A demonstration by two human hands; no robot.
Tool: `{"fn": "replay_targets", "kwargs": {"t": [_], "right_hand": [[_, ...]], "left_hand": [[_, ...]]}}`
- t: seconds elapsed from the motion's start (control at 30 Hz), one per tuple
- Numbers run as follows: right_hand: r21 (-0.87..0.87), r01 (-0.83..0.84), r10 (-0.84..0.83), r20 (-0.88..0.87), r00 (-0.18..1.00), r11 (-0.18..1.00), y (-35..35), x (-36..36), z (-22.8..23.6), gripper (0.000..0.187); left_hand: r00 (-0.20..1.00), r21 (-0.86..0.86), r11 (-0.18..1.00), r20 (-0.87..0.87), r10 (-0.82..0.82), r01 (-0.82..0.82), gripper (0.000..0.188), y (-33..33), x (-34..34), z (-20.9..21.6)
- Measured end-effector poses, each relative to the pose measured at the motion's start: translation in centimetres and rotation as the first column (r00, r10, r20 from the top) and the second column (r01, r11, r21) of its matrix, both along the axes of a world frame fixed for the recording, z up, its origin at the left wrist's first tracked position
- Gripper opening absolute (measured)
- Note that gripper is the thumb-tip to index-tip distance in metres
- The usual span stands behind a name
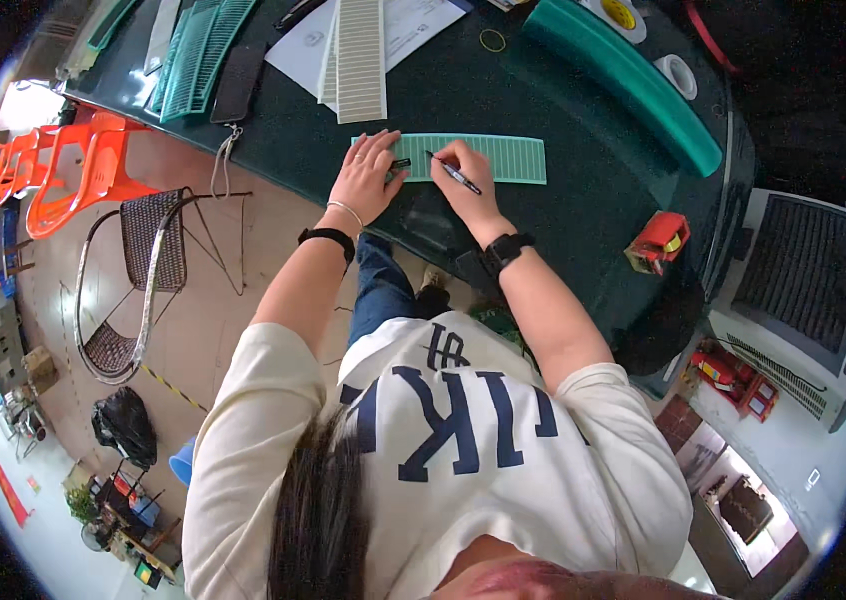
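A pale green strip [513, 160] printed with rows of narrow lines lies on the dark table in front of me. My left hand [368, 178] rests over its left end, fingers on the strip. Between its thumb and forefinger pokes out a small black pen cap [400, 163]. Gripped in my right hand [465, 185] is a black marker pen [459, 177], its tip down at the strip's middle. Just beyond the left hand lie cream lined strips [361, 70] on white paper sheets [293, 55].
A green roll [633, 90] lies at the far right, beside tape rolls [678, 76]. A red box-like object [658, 242] sits near the right edge. At the far left are green slatted strips [205, 60] and a dark phone-like case [238, 85]. A wicker chair [155, 240] stands left.
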State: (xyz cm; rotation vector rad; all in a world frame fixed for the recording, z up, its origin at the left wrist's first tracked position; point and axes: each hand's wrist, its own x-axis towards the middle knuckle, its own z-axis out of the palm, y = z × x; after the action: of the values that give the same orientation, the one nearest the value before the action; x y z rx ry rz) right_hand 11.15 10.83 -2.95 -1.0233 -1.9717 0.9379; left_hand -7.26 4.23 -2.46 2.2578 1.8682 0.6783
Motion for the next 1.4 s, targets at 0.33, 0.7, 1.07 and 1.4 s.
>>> {"fn": "replay_targets", "kwargs": {"t": [0.33, 0.7, 1.07, 1.4], "right_hand": [[-0.123, 0.01, -0.011, 0.0, 1.0, 0.992, -0.3, 0.2, 1.3, 0.014], [-0.189, 0.109, -0.094, 0.086, 0.992, 0.976, -0.3, 1.2, 1.6, 0.014], [-0.007, 0.028, -0.027, 0.125, 0.992, 1.0, 0.1, 1.6, 0.9, 0.014], [-0.127, 0.06, -0.051, 0.078, 0.996, 0.99, 0.1, 3.2, 1.3, 0.014]], "left_hand": [[1.0, -0.056, 0.998, 0.004, 0.019, -0.019, 0.024, -0.3, -0.1, 0.1], [0.999, -0.062, 0.998, 0.015, 0.03, -0.029, 0.024, -0.3, 0.0, 0.3], [0.999, -0.071, 0.997, 0.01, 0.031, -0.031, 0.023, -0.2, 0.2, 0.5], [0.999, -0.076, 0.997, 0.011, 0.031, -0.03, 0.021, -0.1, 0.2, 0.3]]}}
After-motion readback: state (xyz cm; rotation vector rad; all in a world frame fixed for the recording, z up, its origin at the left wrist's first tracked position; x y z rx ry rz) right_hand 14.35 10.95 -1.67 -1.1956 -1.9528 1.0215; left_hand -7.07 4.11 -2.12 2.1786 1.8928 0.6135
